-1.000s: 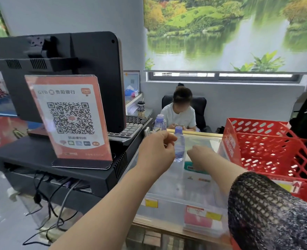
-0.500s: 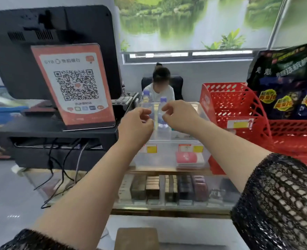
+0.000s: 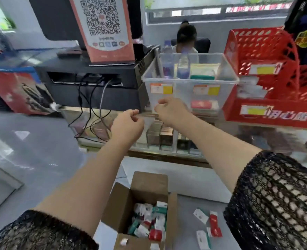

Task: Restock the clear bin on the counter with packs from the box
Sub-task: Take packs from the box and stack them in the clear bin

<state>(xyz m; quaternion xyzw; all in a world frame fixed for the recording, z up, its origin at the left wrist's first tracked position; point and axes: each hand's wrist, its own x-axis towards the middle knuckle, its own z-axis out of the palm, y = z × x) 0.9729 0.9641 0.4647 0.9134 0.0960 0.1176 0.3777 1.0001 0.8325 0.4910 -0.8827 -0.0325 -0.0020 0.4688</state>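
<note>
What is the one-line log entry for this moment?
left hand: fingers curled, contents unclear | right hand: same | clear bin: sparsely stocked | box: open, packs inside | loose packs: right of box

Grey floor (image 3: 32, 141) runs along the left, shiny with pale reflections. A glass-topped counter (image 3: 257, 134) crosses the middle. A black till (image 3: 87, 76) stands at its left end, with cables (image 3: 95, 109) hanging down the front and a monitor (image 3: 55, 18) and a QR sign (image 3: 102, 27) on top. Red baskets (image 3: 268, 56) stand at right. Far behind, a person (image 3: 186, 37) sits in a black chair (image 3: 205, 45) against a grey wall (image 3: 248, 29), below a long bright window (image 3: 188, 13).
</note>
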